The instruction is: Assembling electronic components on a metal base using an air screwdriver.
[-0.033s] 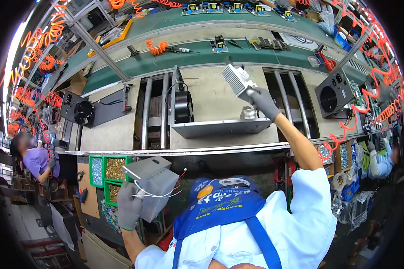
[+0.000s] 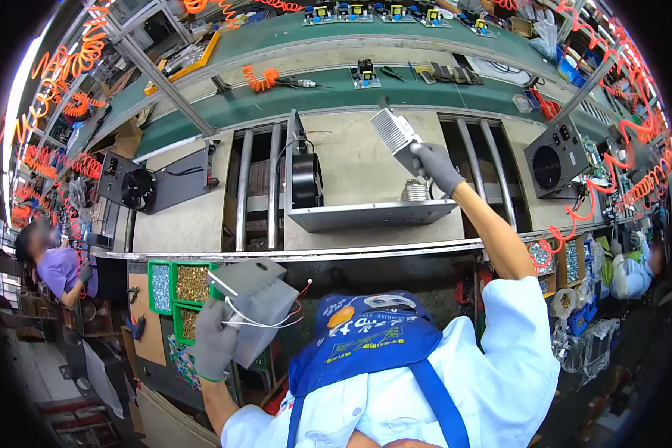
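Observation:
My left hand (image 2: 218, 340), in a grey glove, grips a grey metal box with a translucent sheet (image 2: 265, 317) at the front left, off the bench. White and red wires (image 2: 276, 321) hang from it. My right hand (image 2: 438, 169), also gloved, is raised over the bench and closed on a silver finned heat sink (image 2: 396, 134). Below that hand, a black metal chassis (image 2: 373, 216) stands on the work board. It has a round black fan (image 2: 306, 179) at its left end and a silver ribbed part (image 2: 415, 190) near its right end.
Similar fan units stand at left (image 2: 138, 187) and right (image 2: 549, 160). Metal rollers (image 2: 248, 187) run between the boards. Green bins (image 2: 160, 287) of small hardware sit below the bench edge. A power screwdriver (image 2: 299, 84) lies behind on a coiled orange hose. A co-worker (image 2: 60, 269) is at far left.
My right hand has turned the heat sink slightly, and the white parts behind its fins show less. My left hand and the box have barely moved.

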Demonstrator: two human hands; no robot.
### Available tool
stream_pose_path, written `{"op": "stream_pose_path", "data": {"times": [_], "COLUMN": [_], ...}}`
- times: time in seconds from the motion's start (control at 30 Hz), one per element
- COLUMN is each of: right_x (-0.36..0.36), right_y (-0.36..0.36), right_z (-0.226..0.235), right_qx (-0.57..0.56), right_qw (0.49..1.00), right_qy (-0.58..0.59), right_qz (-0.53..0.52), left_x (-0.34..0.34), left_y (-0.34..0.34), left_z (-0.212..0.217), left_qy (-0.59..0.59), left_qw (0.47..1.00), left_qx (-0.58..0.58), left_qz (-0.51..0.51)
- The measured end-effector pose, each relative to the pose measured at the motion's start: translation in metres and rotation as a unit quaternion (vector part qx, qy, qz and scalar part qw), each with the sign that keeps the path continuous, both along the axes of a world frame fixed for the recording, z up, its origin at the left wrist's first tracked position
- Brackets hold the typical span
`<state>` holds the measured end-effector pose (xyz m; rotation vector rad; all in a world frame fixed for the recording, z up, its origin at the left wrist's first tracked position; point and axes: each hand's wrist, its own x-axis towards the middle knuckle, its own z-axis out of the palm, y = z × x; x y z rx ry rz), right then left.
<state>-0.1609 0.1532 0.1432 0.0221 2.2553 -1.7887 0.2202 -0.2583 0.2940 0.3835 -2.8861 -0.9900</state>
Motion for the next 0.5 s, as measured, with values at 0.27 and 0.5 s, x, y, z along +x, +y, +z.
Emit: {"op": "stream_pose_path", "data": {"times": [0.27,0.5], "right_x": [-0.099,-0.138], "right_y": [-0.044,-0.045], "right_z": [-0.085,-0.181], "right_qx": [0.185,0.454], "right_qw": [0.976,0.866], "right_qy": [0.11,0.195], "right_qz": [-0.015,-0.075], "left_x": [-0.128,-0.244], "left_y": [-0.025,0.019], "left_z": [0.057,0.105], "left_qy": [0.001,0.047], "left_qw": [0.99,0.967], "left_qx": [-0.025,-0.083], "left_qz": [-0.14,-0.237]}}
